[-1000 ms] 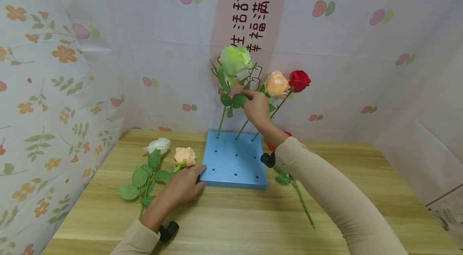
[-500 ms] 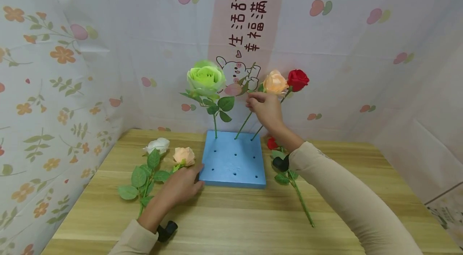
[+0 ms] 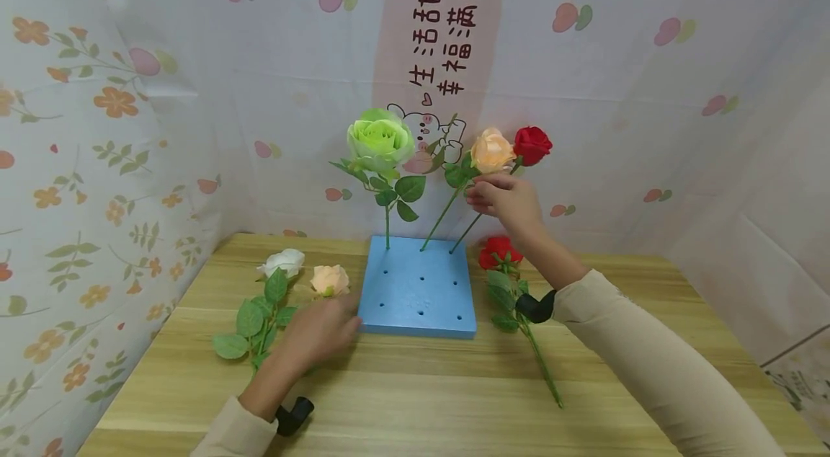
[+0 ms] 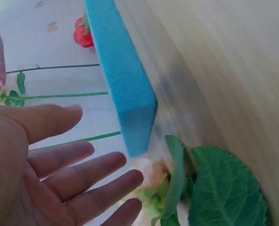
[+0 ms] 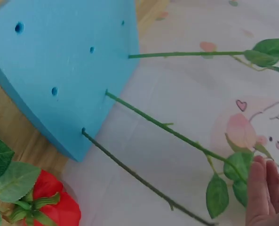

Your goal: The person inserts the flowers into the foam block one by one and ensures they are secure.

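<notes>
A blue board (image 3: 415,295) with small holes lies on the table. Along its back row stand a green rose (image 3: 380,140), a peach rose (image 3: 491,151) and a red rose (image 3: 533,145), their stems in holes. My right hand (image 3: 512,206) is just below the peach bloom, fingers fairly straight beside its stem and leaves; whether they touch is unclear. My left hand (image 3: 322,327), blurred in the head view, is off the board's left front corner. The left wrist view shows that hand (image 4: 68,169) with fingers spread, holding nothing, near a leaf (image 4: 226,188).
At the left of the wooden table (image 3: 402,399) lie a white rose (image 3: 284,263) and another peach rose (image 3: 329,280). A second red rose (image 3: 499,254) lies right of the board under my right arm. A printed cloth (image 3: 292,82) hangs behind.
My right hand has let go of the green rose and moved right, towards the peach rose. The green rose has swung left and stands on its own. My left hand has come off the board's corner.
</notes>
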Demonstrator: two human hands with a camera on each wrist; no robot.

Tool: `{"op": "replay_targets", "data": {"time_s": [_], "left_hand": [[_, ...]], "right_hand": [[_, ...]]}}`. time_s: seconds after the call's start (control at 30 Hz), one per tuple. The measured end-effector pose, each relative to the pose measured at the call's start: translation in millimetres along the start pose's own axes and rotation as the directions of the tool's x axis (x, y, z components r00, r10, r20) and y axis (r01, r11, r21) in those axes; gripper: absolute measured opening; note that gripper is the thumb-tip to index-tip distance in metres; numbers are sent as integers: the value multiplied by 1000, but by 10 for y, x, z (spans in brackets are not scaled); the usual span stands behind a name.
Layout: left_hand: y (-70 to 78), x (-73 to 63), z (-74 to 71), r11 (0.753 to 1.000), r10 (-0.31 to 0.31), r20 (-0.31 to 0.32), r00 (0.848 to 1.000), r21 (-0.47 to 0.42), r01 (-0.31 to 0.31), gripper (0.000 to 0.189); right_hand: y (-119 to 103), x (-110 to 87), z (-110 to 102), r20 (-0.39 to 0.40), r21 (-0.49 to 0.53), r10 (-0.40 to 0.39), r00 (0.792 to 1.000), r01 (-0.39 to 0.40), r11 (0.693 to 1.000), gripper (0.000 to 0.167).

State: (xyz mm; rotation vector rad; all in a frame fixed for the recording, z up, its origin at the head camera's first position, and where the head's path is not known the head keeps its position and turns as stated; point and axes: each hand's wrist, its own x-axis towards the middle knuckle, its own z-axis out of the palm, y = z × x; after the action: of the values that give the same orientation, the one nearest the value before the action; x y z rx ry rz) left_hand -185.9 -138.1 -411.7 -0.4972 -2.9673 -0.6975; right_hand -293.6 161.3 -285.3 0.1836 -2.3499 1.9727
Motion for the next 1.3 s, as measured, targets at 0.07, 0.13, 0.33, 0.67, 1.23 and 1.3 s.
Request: {"op": "replay_targets", "data": {"time_s": [0.07,0.13,0.33,0.67,1.23,1.3], "left_hand": [[13,1,-31,998,-45,-5,999,-41,45,22],[22,12,-68,988,-112,-19,994,-109,109,32],[-2,14,-234,897,-301,-68,951,-359,258,45],[-121,-9,-391,788,-407,46,912,-487,377,50],[-256,-124,-315,894,-387,155,909,-177,411,48],[-249,-138,-300,910,-377,156,913,-122,396,37]], "right_hand": [[0,-37,-94,23,31,53,998,-54,998,44],[2,-74,-197,46,52,114,992,-116,992,46],[80,-166,-502,149,54,264,953,-274,960,35],[442,-298,-784,242,73,352,904,-379,923,57],[1084,-499,-577,312,-60,465,828,-472,880,39],[1133,-512,-538,313,-76,477,821,-479,874,43]]}}
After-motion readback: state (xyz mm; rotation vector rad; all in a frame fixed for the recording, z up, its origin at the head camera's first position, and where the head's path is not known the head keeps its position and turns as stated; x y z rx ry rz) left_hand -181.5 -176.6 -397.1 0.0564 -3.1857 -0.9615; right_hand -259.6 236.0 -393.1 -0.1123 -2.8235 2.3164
